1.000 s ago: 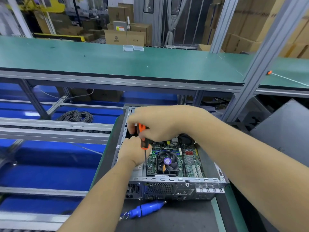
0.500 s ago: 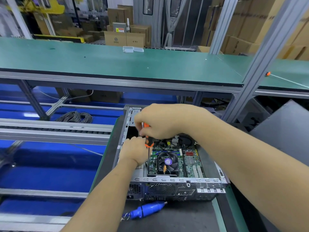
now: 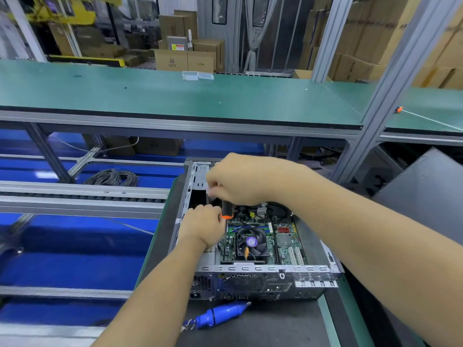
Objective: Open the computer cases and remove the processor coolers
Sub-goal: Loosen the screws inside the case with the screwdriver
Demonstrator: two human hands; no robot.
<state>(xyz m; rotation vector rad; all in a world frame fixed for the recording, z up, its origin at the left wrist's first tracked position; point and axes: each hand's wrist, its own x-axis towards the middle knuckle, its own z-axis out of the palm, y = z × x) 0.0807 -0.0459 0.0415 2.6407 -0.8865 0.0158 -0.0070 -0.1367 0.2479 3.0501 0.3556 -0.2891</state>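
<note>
1. The computer case (image 3: 263,274) lies on its side on the dark mat of the table (image 3: 288,326), its cover already off, so the board and the cooler (image 3: 250,242) face up toward the person and can be reached from above.

2. The cooler, a black fan with a purple label at its hub, sits in the near middle of the board, still in place; it looks not yet freed.

3. The right hand (image 3: 240,181) is curled round the top of a screwdriver (image 3: 226,210), whose black handle with an orange collar pokes out below the fist. The grip from above likely lets the wrist turn the tool while pressing down.

4. The left hand (image 3: 204,225) sits just beside the handle's lower end, fingers bent toward the shaft. It seems to steady the tip on a screw, but the shaft and tip are hidden behind it, so I cannot tell whether it actually pinches the tool.

5. The tool stands just left of the cooler's far corner, which suggests work on a mounting screw there.

6. A blue tool (image 3: 223,315) lies on the mat in front of the case, near at hand but untouched.

7. A grey panel (image 3: 426,196) leans at the right, well apart, perhaps the removed cover.
</note>
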